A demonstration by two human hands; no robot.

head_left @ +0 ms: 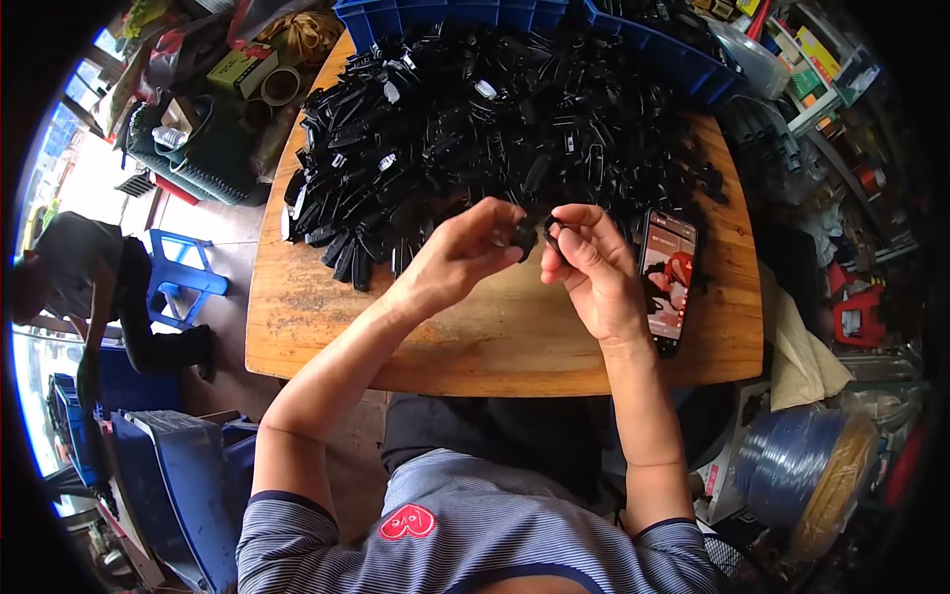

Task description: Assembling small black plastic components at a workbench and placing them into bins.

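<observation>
Small dk pc (525,238) is in L hand (457,249), pinched btwn thumb & bent fingers, no gap left around it. It's held up over the tabletop (475,358), approx mid-width, btwn pile & near edge. R hand (600,272) is just beside: thumb & index closed on 2nd blk pc (552,229), other fingers loosely curled. The 2 pcs nearly meet, w/ a narrow gap btwn; exact shapes too small to tell.

Pile of blk parts (465,129) covers far half of tabletop, from L edge almost to R edge, w/ a few pale bits in it. Phone (669,282), screen lit, is near R edge, just R of R hand. Blue crate (381,20) at far edge; 2nd blue crate (665,61) at far R corner, dk stuff inside.

Off L edge: blue stool (213,283) on floor, other person (84,262) bent over next to it. Off near R corner: beige cloth (804,361), then plastic-wrapped spool (792,465).
</observation>
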